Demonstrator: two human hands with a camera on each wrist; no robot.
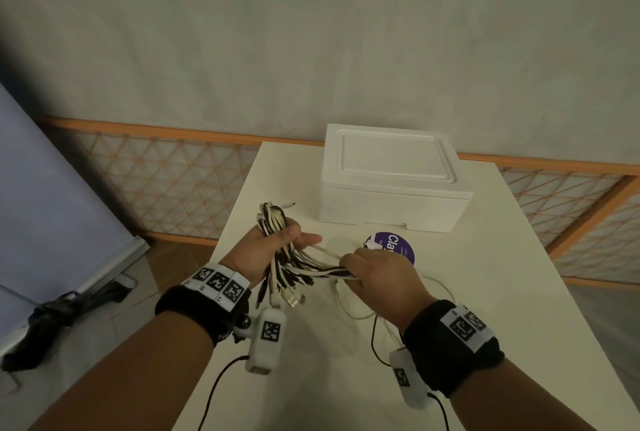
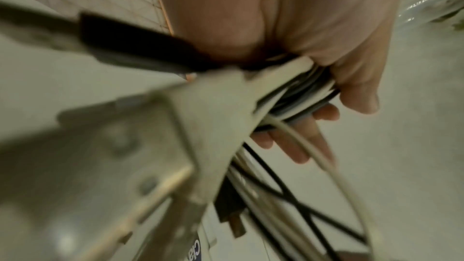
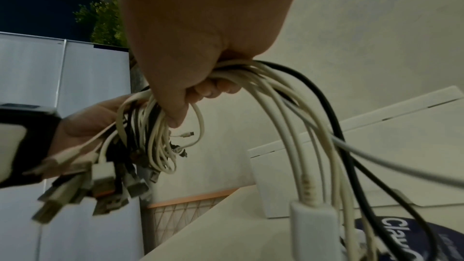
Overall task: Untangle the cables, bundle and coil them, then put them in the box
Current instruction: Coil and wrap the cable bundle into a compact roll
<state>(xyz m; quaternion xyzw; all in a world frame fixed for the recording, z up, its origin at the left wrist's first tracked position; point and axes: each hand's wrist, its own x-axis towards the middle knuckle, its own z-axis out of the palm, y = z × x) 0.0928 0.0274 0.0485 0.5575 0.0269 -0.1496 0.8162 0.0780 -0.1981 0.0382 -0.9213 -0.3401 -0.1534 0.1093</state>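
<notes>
1. Far left, off the table (image 1: 450,292): a pale panel and a dark object on the floor. Neither is part of the task.
2. Left hand (image 1: 273,250): we note it closed round the cables (image 1: 294,268), a black-and-white bunch gathered in the palm. The looped ends stick up past the fingers and the plug ends hang down below the wrist. In the left wrist view the thumb and fingertips (image 2: 326,112) wrap the strands.
3. Between the hands the bunch runs roughly level, left to right, so its long axis lies across our front.
4. Right hand (image 1: 377,278): clenched on the same bunch further along. In the right wrist view the cable tails drop from the fist toward the tabletop. A few loose loops lie on the table under and behind this hand.
5. Purple round label (image 1: 398,247): flat on the table just beyond the right hand, partly covered by it.
6. Box (image 1: 391,178): white foam, lid on, standing at the far side of the table, ahead and to the right of both hands. We judge the right hand the nearer one. The lid must come off before anything goes in.
7. Unclear: the left wrist view is blurred, with plugs filling the foreground. We cannot count the cables, nor tell whether any knots remain inside either grip.
</notes>
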